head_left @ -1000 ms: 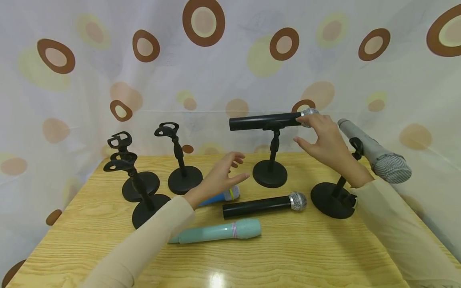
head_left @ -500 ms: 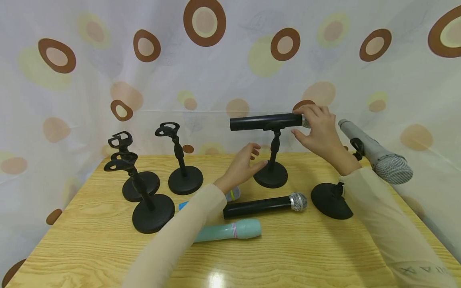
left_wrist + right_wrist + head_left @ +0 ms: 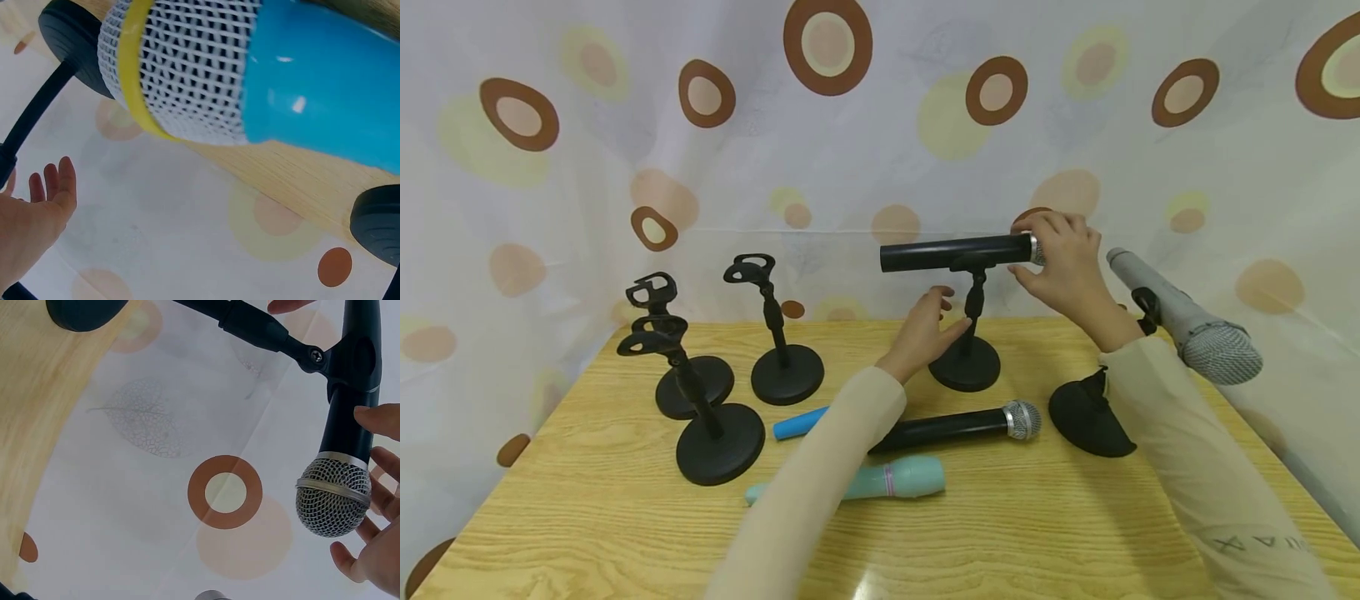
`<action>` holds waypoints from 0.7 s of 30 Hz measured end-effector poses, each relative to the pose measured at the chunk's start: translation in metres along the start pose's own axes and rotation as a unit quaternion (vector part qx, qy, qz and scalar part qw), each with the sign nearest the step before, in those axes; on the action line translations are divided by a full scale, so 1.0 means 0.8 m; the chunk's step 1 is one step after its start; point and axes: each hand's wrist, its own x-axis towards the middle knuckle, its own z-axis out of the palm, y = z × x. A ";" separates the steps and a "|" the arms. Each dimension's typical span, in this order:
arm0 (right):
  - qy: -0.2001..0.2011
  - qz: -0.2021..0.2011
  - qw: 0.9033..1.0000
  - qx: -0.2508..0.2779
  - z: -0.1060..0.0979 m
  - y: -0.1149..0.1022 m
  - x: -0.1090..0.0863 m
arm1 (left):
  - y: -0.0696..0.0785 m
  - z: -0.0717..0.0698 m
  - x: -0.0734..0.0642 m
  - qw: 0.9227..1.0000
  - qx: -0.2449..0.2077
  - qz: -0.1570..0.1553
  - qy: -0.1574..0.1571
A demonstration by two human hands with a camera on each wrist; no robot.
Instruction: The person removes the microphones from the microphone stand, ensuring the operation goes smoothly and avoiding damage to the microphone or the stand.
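**Five Against Five on the Count!**

We're seeing two black microphones [image 3: 955,252] [image 3: 955,427], we're adding one grey microphone [image 3: 1176,308], one blue microphone [image 3: 801,423], one teal microphone [image 3: 902,479], and that's making five! Now we're turning to the stands [image 3: 722,447] [image 3: 713,385] [image 3: 772,312] [image 3: 974,304] [image 3: 1082,417], and five of them are levelling the score! Two hands [image 3: 925,332] [image 3: 1063,267] are joining our tally, and we're chalking up one table [image 3: 587,517] and one patterned cloth [image 3: 850,167].

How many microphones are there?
5: a black one and a grey one on stands, plus a blue one, a second black one and a teal one on the table, all three partly hidden by the left sleeve.
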 end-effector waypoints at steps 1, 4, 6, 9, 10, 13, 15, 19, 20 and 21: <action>0.001 0.002 1.000 0.001 0.001 0.001 0.000 | 0.001 0.002 0.002 1.000 -0.002 -0.002 -0.001; 0.007 0.008 1.000 0.003 0.004 0.006 0.001 | 0.003 0.010 0.008 1.000 -0.011 -0.003 -0.003; 0.009 0.011 1.000 0.003 0.005 0.009 0.001 | 0.004 0.015 0.011 1.000 -0.015 -0.005 -0.001; 0.011 0.014 1.000 0.001 0.007 0.013 0.000 | 0.005 0.021 0.015 1.000 -0.019 -0.010 0.003; 0.011 0.015 1.000 0.001 0.008 0.013 0.000 | 0.005 0.024 0.016 1.000 -0.021 -0.012 0.004; 0.010 0.016 1.000 0.000 0.009 0.015 -0.001 | 0.005 0.029 0.019 0.999 -0.028 -0.017 0.005; 0.010 0.016 1.000 0.002 0.010 0.016 -0.001 | 0.005 0.032 0.020 0.999 -0.032 -0.018 0.003; 0.009 0.015 1.000 0.004 0.012 0.017 0.000 | 0.007 0.036 0.023 0.999 -0.046 -0.013 0.004; 0.009 0.014 1.000 0.005 0.012 0.018 0.000 | 0.008 0.038 0.024 0.999 -0.050 -0.009 0.004; 0.008 0.014 1.000 0.005 0.013 0.018 0.001 | 0.008 0.039 0.025 0.998 -0.056 -0.007 0.007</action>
